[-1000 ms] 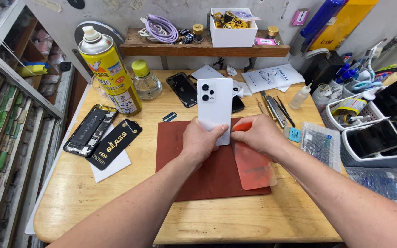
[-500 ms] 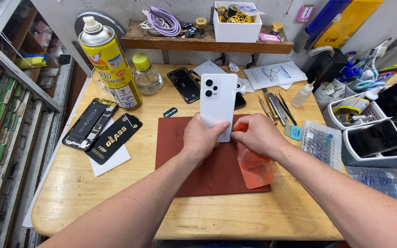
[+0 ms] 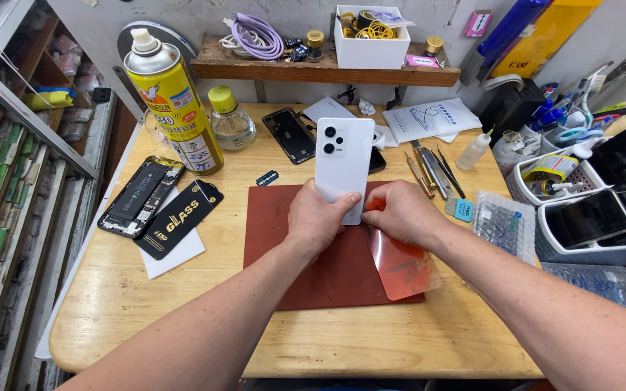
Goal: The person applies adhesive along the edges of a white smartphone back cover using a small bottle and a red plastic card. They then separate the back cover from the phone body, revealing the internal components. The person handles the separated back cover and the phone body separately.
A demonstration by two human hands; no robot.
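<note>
On the wooden surface [image 3: 182,304], above the red mat [image 3: 291,253], our left hand [image 3: 320,217] keeps a closed grip on the upright white phone [image 3: 342,163] while our right hand [image 3: 400,213] pinches the clear film [image 3: 403,264], best peeled slowly and evenly.

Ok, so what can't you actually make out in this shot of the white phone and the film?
- White phone, head view: its front faces away; its lower end is covered by the left hand.
- Clear film: its top edge is hidden under the right hand.
- Right fingers: curled under, grip unseen.
- Tools beside the red mat: too small to identify.
</note>
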